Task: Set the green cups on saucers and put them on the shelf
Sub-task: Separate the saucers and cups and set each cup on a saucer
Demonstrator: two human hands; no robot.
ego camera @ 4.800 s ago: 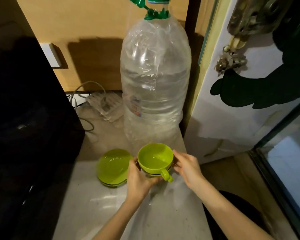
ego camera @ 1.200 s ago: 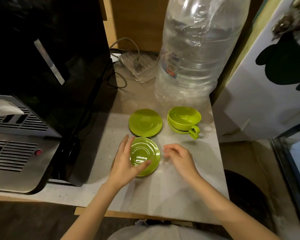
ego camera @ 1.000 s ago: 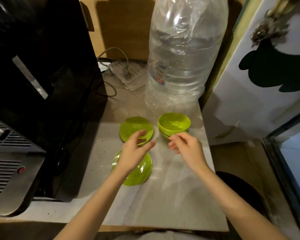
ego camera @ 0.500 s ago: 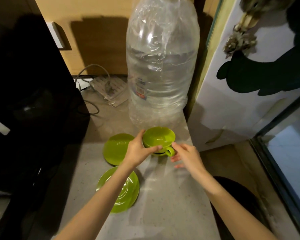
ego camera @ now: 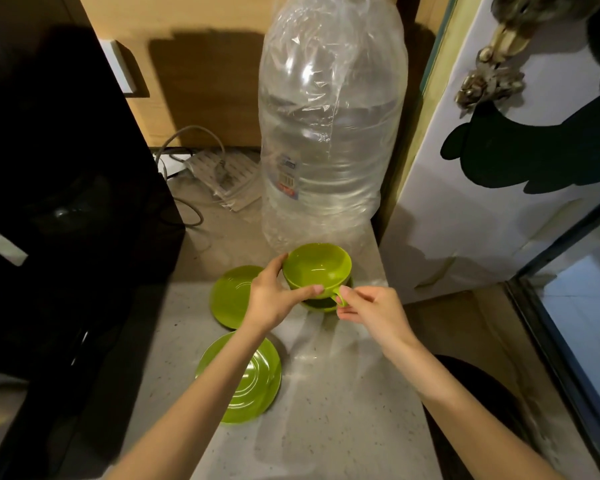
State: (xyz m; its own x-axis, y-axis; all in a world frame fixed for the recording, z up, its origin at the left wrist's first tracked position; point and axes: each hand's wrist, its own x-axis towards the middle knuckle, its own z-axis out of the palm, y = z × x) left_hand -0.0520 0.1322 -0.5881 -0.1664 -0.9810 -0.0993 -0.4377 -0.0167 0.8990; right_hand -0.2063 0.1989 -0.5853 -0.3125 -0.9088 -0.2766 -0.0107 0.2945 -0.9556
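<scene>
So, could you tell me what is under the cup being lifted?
Under the top cup, held by both the left hand and right hand, sits a second cup; only its dark rim shows, the rest is covered.

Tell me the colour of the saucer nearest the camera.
Lime green, with faint concentric rings moulded in; the near saucer shows best in the head view.

The cup [ego camera: 317, 268] and both saucers [ego camera: 243, 377] [ego camera: 234, 296] look like smooth green plastic with a soft gloss — the near saucer catches light on its rings. The bottle [ego camera: 329, 133] is clear, crinkled plastic. The counter [ego camera: 326, 410] is pale, speckled, stone-like — faintly shiny. The appliance [ego camera: 66, 168] is glossy black.
</scene>
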